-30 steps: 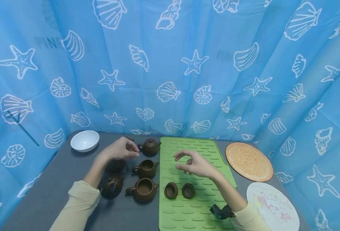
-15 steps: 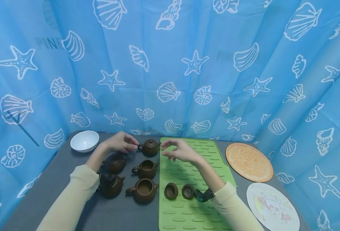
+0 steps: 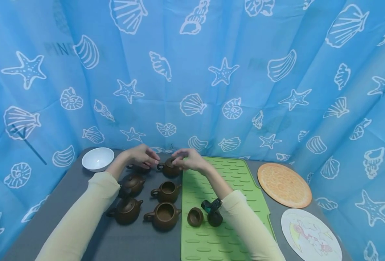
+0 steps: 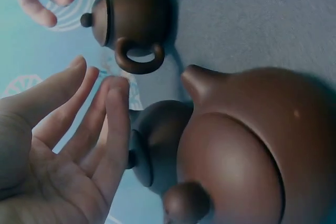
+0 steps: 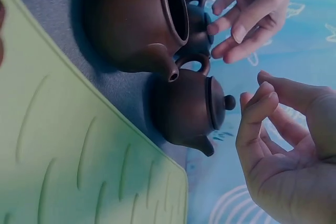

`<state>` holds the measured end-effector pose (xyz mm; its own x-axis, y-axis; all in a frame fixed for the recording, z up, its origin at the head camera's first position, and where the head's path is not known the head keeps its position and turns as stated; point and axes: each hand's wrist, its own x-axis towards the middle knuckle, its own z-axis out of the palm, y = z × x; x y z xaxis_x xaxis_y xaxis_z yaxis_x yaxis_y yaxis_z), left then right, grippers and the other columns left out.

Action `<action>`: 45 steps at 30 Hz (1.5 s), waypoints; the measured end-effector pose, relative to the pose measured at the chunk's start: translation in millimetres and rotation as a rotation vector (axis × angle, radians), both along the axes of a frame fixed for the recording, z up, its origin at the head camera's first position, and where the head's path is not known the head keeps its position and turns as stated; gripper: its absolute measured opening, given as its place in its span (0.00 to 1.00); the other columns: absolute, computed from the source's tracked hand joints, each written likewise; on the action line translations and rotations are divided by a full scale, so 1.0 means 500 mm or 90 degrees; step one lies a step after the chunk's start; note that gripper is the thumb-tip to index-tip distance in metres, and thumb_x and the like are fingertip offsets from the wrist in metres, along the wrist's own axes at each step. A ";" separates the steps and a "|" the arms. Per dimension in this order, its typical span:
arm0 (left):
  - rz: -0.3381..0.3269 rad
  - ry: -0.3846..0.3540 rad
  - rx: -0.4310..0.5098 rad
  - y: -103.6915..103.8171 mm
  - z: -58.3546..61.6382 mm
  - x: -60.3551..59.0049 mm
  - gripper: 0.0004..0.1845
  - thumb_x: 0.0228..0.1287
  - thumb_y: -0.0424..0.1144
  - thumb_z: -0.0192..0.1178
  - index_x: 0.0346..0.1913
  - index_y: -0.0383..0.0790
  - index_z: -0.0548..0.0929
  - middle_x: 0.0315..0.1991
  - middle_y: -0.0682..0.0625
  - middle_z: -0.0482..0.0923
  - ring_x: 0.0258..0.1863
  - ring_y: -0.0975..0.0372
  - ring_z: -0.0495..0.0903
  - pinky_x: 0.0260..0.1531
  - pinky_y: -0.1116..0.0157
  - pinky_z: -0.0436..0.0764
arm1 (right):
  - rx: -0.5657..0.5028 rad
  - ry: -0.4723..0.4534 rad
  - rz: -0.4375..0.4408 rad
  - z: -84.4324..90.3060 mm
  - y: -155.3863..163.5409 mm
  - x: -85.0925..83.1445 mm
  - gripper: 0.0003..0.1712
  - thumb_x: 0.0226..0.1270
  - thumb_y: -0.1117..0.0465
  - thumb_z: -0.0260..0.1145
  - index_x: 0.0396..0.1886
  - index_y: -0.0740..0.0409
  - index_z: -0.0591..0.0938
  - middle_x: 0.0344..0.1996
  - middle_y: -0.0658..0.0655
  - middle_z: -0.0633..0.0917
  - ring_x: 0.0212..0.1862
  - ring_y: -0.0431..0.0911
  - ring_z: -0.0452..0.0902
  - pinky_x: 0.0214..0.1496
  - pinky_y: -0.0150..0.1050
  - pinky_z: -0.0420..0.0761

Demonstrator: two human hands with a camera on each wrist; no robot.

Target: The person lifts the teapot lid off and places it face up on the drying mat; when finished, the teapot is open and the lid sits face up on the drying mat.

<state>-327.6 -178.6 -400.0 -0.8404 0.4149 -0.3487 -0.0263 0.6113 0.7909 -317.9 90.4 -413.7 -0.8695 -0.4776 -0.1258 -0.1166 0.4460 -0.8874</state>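
Step in hand, as judged: reaching for the far lidded teapot (image 3: 169,168), at twelve o'clock on the grey table (image 3: 61,210). Right hand (image 3: 188,160) hovers loosely curled over its knob, gripping nothing; left hand (image 3: 140,156) spread beside the handle. Next: a fine pinch on the knob. Matte brown clay, rounded body.

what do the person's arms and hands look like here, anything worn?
Both arms wear long, plain cream sleeves: left sleeve, right sleeve. Both hands are bare, left hand and right hand, with no gloves or rings visible. A small black device with a teal accent is strapped at the right wrist. No markings show on the sleeves.
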 end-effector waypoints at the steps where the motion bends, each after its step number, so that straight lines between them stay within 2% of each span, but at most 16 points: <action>1: 0.010 -0.002 0.006 0.002 -0.003 -0.003 0.17 0.80 0.36 0.64 0.63 0.31 0.85 0.60 0.35 0.86 0.60 0.44 0.88 0.60 0.52 0.90 | -0.003 -0.009 -0.008 -0.004 -0.003 -0.005 0.21 0.77 0.62 0.71 0.65 0.61 0.84 0.46 0.61 0.91 0.40 0.57 0.88 0.46 0.51 0.91; 4: 0.024 -0.002 0.024 0.005 -0.015 -0.010 0.19 0.79 0.35 0.64 0.65 0.29 0.84 0.57 0.33 0.88 0.53 0.50 0.91 0.58 0.52 0.91 | -0.022 -0.039 -0.029 -0.015 -0.010 -0.019 0.21 0.77 0.62 0.71 0.65 0.61 0.84 0.43 0.59 0.92 0.35 0.46 0.84 0.43 0.45 0.89; 6: 0.034 -0.013 0.045 0.009 -0.024 -0.015 0.20 0.79 0.34 0.64 0.67 0.28 0.83 0.55 0.33 0.89 0.48 0.54 0.92 0.57 0.52 0.91 | -0.033 -0.053 -0.040 -0.022 -0.013 -0.026 0.21 0.77 0.63 0.71 0.65 0.62 0.84 0.40 0.57 0.91 0.32 0.42 0.82 0.41 0.43 0.87; 12: 0.050 -0.059 0.095 0.017 -0.050 -0.026 0.18 0.79 0.32 0.63 0.66 0.27 0.83 0.48 0.39 0.91 0.38 0.61 0.93 0.54 0.55 0.92 | -0.046 -0.060 -0.062 -0.039 -0.017 -0.034 0.18 0.77 0.65 0.70 0.62 0.65 0.85 0.30 0.51 0.86 0.29 0.40 0.78 0.37 0.38 0.83; 16: 0.081 -0.084 0.113 0.016 -0.065 -0.026 0.16 0.79 0.30 0.63 0.63 0.27 0.85 0.45 0.42 0.91 0.36 0.63 0.93 0.50 0.59 0.93 | -0.039 -0.052 -0.072 -0.044 -0.021 -0.033 0.18 0.76 0.64 0.71 0.61 0.66 0.87 0.27 0.49 0.84 0.27 0.39 0.77 0.36 0.37 0.83; 21: 0.120 -0.093 0.143 0.019 -0.070 -0.019 0.16 0.77 0.28 0.63 0.62 0.26 0.85 0.49 0.36 0.91 0.34 0.63 0.93 0.43 0.65 0.93 | -0.035 -0.036 -0.083 -0.053 -0.027 -0.034 0.17 0.76 0.63 0.71 0.60 0.65 0.87 0.27 0.48 0.83 0.26 0.39 0.75 0.34 0.36 0.83; 26: 0.124 -0.082 0.152 0.024 -0.073 -0.016 0.16 0.76 0.26 0.62 0.62 0.24 0.85 0.55 0.31 0.89 0.33 0.64 0.92 0.43 0.65 0.93 | -0.041 -0.019 -0.086 -0.061 -0.034 -0.035 0.15 0.77 0.64 0.70 0.58 0.68 0.87 0.26 0.48 0.82 0.25 0.40 0.75 0.32 0.33 0.80; 30: 0.123 -0.074 0.156 0.024 -0.079 -0.017 0.17 0.75 0.25 0.62 0.62 0.23 0.84 0.56 0.30 0.88 0.34 0.64 0.92 0.46 0.63 0.93 | -0.046 -0.010 -0.101 -0.061 -0.034 -0.032 0.15 0.78 0.63 0.71 0.57 0.67 0.87 0.29 0.48 0.83 0.27 0.40 0.76 0.33 0.34 0.82; 34: 0.129 -0.072 0.165 0.025 -0.083 -0.016 0.17 0.75 0.24 0.62 0.62 0.22 0.84 0.57 0.29 0.88 0.35 0.64 0.92 0.48 0.62 0.93 | -0.041 0.007 -0.108 -0.054 -0.025 -0.025 0.14 0.77 0.61 0.71 0.56 0.64 0.88 0.34 0.51 0.86 0.30 0.42 0.78 0.41 0.45 0.88; 37: 0.137 -0.070 0.167 0.023 -0.088 -0.017 0.16 0.75 0.24 0.62 0.62 0.23 0.85 0.58 0.28 0.87 0.35 0.64 0.92 0.48 0.61 0.93 | -0.044 0.023 -0.101 -0.047 -0.011 -0.016 0.14 0.77 0.60 0.71 0.55 0.63 0.89 0.37 0.53 0.86 0.31 0.43 0.79 0.42 0.48 0.88; 41: 0.137 -0.063 0.167 0.021 -0.092 -0.018 0.16 0.75 0.25 0.63 0.61 0.24 0.85 0.53 0.31 0.90 0.34 0.63 0.92 0.46 0.62 0.93 | -0.055 0.037 -0.087 -0.035 0.017 0.001 0.13 0.78 0.60 0.71 0.55 0.62 0.88 0.41 0.55 0.84 0.30 0.44 0.78 0.40 0.48 0.85; 45: 0.131 -0.056 0.167 0.020 -0.089 -0.014 0.16 0.74 0.24 0.63 0.61 0.23 0.86 0.46 0.36 0.92 0.33 0.63 0.92 0.42 0.63 0.93 | -0.057 0.048 -0.076 -0.022 0.044 0.024 0.13 0.79 0.60 0.70 0.56 0.62 0.87 0.49 0.61 0.86 0.32 0.42 0.81 0.42 0.50 0.88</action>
